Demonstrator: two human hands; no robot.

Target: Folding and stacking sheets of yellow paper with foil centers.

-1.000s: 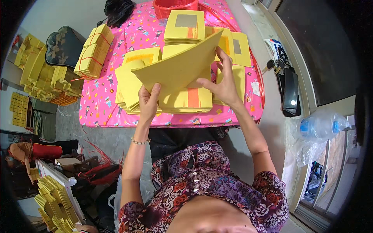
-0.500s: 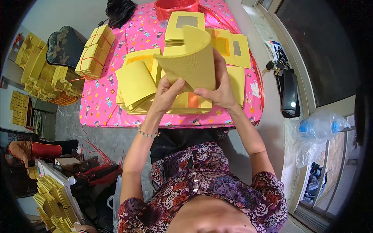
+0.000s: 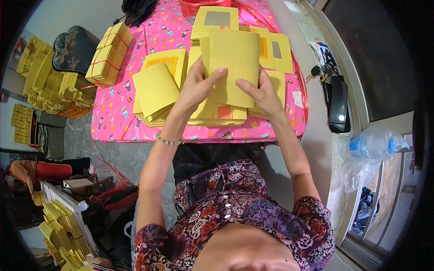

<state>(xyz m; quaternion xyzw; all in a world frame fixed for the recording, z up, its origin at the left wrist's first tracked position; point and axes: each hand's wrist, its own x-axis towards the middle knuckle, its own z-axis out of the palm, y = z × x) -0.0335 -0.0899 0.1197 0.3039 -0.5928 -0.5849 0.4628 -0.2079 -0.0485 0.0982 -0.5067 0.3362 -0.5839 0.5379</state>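
Observation:
Yellow joss paper sheets (image 3: 236, 54) stand between my two hands, lightly bowed, above the stacks on the table. My left hand (image 3: 199, 88) grips their left edge with the thumb on the face towards me. On the right edge my right hand (image 3: 264, 94) does the same; the fingers behind the paper are mostly hidden. Just below lies a stack with a reddish-orange patch (image 3: 224, 112). Left of my left hand are plain, tilted yellow sheets (image 3: 154, 90) and a stack with an orange-edged patch (image 3: 181, 58). Beyond the held sheets sits a stack with a grey patch (image 3: 197, 28).
The table has a pink patterned cover (image 3: 113, 119). On it are a tied yellow bundle (image 3: 108, 58), a red basin (image 3: 199, 8), a black plastic bag (image 3: 138, 11) and red plastic strips (image 3: 296, 63). Keys (image 3: 323, 72) and a black case (image 3: 335, 106) lie on the right ledge.
The sheets were strongly curled and tilted; now they stand flatter and more upright, faces towards me. My left thumb has moved up and right onto the paper, and my right hand has shifted slightly right.

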